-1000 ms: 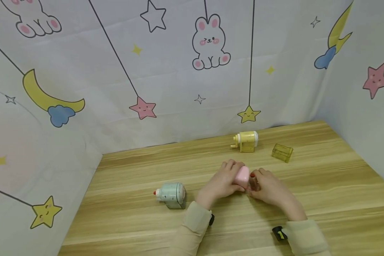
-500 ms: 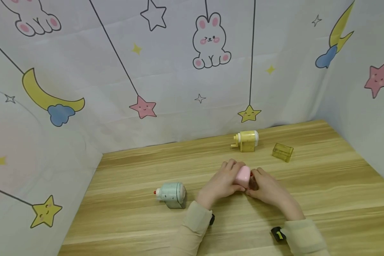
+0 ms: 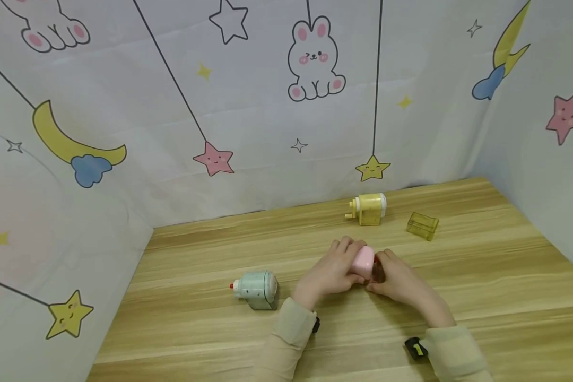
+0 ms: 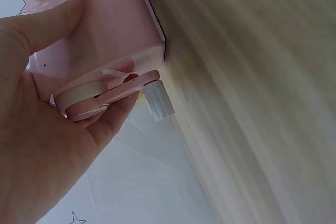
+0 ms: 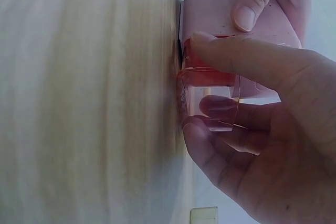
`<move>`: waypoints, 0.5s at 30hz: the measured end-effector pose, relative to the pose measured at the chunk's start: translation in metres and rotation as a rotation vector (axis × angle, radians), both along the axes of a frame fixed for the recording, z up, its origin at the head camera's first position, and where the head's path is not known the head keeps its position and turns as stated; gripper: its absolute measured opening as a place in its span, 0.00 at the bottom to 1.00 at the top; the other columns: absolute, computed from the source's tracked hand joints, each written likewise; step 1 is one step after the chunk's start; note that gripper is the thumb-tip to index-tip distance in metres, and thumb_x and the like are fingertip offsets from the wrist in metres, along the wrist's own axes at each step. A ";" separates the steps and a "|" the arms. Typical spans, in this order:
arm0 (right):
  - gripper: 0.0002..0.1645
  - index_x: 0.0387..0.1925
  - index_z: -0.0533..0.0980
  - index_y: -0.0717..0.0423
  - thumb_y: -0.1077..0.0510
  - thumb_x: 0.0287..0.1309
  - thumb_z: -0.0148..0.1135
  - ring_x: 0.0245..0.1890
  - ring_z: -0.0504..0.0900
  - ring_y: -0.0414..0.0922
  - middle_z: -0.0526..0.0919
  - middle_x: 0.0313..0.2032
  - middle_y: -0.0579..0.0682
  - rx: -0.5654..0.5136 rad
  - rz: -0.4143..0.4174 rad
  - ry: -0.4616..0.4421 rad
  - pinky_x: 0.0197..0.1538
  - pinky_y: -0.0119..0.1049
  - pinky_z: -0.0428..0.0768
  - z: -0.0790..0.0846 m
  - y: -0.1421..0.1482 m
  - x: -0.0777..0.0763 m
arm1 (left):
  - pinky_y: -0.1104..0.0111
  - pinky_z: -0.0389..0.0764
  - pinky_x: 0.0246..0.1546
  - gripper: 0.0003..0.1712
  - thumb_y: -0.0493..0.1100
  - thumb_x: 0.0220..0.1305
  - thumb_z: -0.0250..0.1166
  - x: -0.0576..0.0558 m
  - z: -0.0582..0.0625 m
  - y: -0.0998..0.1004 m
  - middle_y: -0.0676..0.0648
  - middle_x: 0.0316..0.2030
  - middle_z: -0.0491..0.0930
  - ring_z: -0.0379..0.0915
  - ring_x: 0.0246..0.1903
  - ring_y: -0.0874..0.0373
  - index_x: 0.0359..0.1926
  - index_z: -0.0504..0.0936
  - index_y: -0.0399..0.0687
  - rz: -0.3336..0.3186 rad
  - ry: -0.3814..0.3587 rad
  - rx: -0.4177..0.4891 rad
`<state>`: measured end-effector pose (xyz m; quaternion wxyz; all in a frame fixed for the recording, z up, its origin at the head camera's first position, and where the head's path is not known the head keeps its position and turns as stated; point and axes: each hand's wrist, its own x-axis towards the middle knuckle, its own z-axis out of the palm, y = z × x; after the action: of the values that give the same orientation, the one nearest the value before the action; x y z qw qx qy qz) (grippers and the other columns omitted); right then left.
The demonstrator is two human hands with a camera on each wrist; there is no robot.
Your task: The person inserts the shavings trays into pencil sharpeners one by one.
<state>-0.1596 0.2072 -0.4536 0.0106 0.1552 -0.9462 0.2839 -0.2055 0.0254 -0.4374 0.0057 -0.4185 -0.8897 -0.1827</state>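
Note:
My left hand (image 3: 328, 271) grips a pink crank pencil sharpener (image 3: 363, 261) near the middle of the table. Its thumb lies along the pink side, and the crank handle (image 4: 126, 92) with a pale knob shows by the palm in the left wrist view. At the sharpener's other end, my right hand (image 3: 403, 280) pinches a clear shavings drawer (image 5: 215, 95) with a reddish inner part. Thumb and fingers are on opposite sides of it. In the right wrist view the drawer's reddish end meets the pink body, while its clear part sticks out.
Left of the hands stands a mint-green sharpener (image 3: 258, 289). Toward the back is a yellow sharpener (image 3: 370, 209), with a loose transparent yellow drawer (image 3: 422, 226) to its right. A printed cloth (image 3: 267, 191) borders the wooden table (image 3: 196, 339).
My right hand has moved slightly left, bringing the drawer against the pink sharpener and narrowing the gap between them. My left hand keeps its hold.

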 end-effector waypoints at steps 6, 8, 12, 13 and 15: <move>0.37 0.46 0.68 0.71 0.54 0.36 0.72 0.40 0.73 0.53 0.74 0.40 0.61 -0.008 0.006 0.001 0.44 0.54 0.77 -0.001 0.000 0.000 | 0.66 0.74 0.44 0.38 0.50 0.51 0.66 0.000 -0.001 0.000 0.47 0.49 0.65 0.58 0.43 0.57 0.60 0.60 0.49 -0.006 0.007 0.009; 0.37 0.46 0.68 0.71 0.55 0.35 0.72 0.40 0.74 0.53 0.74 0.39 0.60 -0.010 0.008 0.003 0.44 0.54 0.77 -0.001 0.000 0.000 | 0.66 0.74 0.44 0.38 0.50 0.51 0.66 0.000 -0.001 0.000 0.47 0.49 0.65 0.58 0.43 0.57 0.61 0.60 0.49 -0.006 0.006 0.010; 0.37 0.46 0.67 0.71 0.56 0.35 0.72 0.40 0.74 0.53 0.74 0.39 0.61 -0.022 0.010 0.004 0.44 0.55 0.77 0.000 -0.001 0.000 | 0.66 0.74 0.45 0.38 0.49 0.51 0.66 0.000 0.000 0.000 0.46 0.49 0.66 0.58 0.43 0.57 0.61 0.60 0.49 -0.005 0.003 0.009; 0.37 0.47 0.67 0.71 0.56 0.35 0.72 0.40 0.74 0.54 0.74 0.40 0.61 -0.026 0.011 0.004 0.44 0.55 0.76 0.000 -0.001 0.000 | 0.66 0.74 0.45 0.38 0.49 0.51 0.66 0.000 0.000 0.000 0.46 0.49 0.66 0.58 0.43 0.57 0.61 0.60 0.48 -0.005 0.002 0.009; 0.38 0.48 0.66 0.71 0.57 0.36 0.71 0.42 0.73 0.55 0.74 0.42 0.63 -0.035 0.013 0.007 0.46 0.56 0.76 0.000 -0.001 0.000 | 0.66 0.74 0.45 0.38 0.49 0.51 0.66 0.000 0.001 0.000 0.46 0.49 0.66 0.58 0.43 0.56 0.61 0.60 0.48 -0.005 0.001 0.009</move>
<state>-0.1599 0.2062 -0.4538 0.0146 0.1622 -0.9399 0.3000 -0.2051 0.0251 -0.4367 0.0077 -0.4209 -0.8878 -0.1863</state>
